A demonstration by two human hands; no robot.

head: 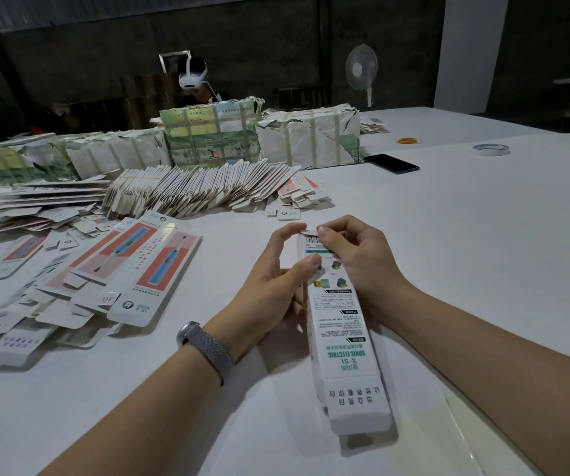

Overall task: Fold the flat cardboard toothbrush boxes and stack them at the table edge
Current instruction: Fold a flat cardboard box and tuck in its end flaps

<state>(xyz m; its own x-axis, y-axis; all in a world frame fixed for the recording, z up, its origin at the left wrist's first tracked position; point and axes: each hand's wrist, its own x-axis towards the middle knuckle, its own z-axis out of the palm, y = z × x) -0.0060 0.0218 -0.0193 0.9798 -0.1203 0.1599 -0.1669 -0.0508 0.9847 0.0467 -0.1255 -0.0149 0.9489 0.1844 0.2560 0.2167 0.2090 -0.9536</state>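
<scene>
Both hands hold one long toothbrush box point(343, 338) above the white worktop point(465, 235). The left hand point(276, 280) grips its side, thumb on the printed face; the right hand point(355, 255) pinches the far end flap between curled fingers point(328, 231). Flat boxes point(111, 269) lie left of the fingers.

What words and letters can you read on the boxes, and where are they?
"SONIC ELECTRIC", upside down, on the box that both hands hold.
"X-S1", upside down, just below it on that box.
"QF" on a flap in the flat pile at left.
The barcode digits, the small print and the large characters near the box's end are not legible to me.
</scene>
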